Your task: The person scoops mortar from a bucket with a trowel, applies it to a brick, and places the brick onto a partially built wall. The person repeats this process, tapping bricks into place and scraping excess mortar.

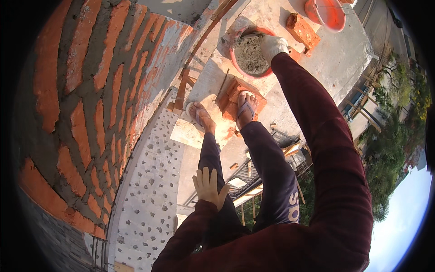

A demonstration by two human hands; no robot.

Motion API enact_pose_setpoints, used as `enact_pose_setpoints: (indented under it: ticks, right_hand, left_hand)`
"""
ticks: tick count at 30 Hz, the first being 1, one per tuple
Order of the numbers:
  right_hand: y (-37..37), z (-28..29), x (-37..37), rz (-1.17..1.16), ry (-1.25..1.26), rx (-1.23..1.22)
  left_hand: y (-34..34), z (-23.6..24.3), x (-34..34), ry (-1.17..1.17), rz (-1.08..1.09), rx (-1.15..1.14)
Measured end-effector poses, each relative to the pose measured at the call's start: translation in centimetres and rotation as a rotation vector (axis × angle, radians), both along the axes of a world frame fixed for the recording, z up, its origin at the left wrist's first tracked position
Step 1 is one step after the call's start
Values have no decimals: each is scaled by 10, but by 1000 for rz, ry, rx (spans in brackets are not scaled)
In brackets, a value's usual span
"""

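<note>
My right hand (273, 47), in a pale glove, reaches to the right side of a red bucket (236, 61) holding grey mortar (248, 53); its fingers are closed, and what they grip is hidden. My left hand (209, 186), also gloved, is open with fingers spread over my left thigh. My sandalled feet stand below the bucket, the right one on stacked bricks (229, 94) and the left on a pale board (181, 127).
A brick wall (81, 140) with wet mortar fills the left. Loose bricks (302, 32) and another red bucket (324, 13) lie at the upper right. A wooden strip (180, 90) runs beside the wall. Beyond the platform's right edge are timber poles and trees below.
</note>
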State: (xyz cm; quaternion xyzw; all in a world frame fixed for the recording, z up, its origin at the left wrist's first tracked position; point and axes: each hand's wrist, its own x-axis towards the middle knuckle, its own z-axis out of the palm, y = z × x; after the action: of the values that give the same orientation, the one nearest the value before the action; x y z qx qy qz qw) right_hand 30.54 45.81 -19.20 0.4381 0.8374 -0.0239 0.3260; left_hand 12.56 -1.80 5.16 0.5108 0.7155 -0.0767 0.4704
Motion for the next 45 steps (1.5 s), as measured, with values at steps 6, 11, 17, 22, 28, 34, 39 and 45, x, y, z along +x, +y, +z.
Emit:
enact_pose_setpoints:
  ticks: [6, 11, 17, 22, 28, 34, 39, 45]
  right_hand:
    - [-58, 5, 42, -107, -4, -146]
    - [-19, -9, 66, -295, 61, -213]
    - [-27, -47, 46, -315, 81, -448]
    - [-71, -77, 58, -460, 401, -354]
    - [-137, -57, 74, -1314, 835, -818]
    - [-155, -61, 83, -1554, 1165, -956]
    - [-152, 8, 109, -1433, 952, -883]
    - [-127, 255, 102, -1188, 678, -870]
  left_hand:
    - [-4, 2, -6, -20, -9, -51]
    - [-6, 1, -6, -48, -25, -83]
    - [2, -2, -10, -85, -37, -179]
    - [8, -3, -13, -103, -55, -191]
    - [14, 0, -23, -112, -54, -196]
    - [11, 6, -48, -99, -12, -122]
    - [3, 29, -70, -251, 165, 184]
    - [111, 227, -160, -199, 253, 622]
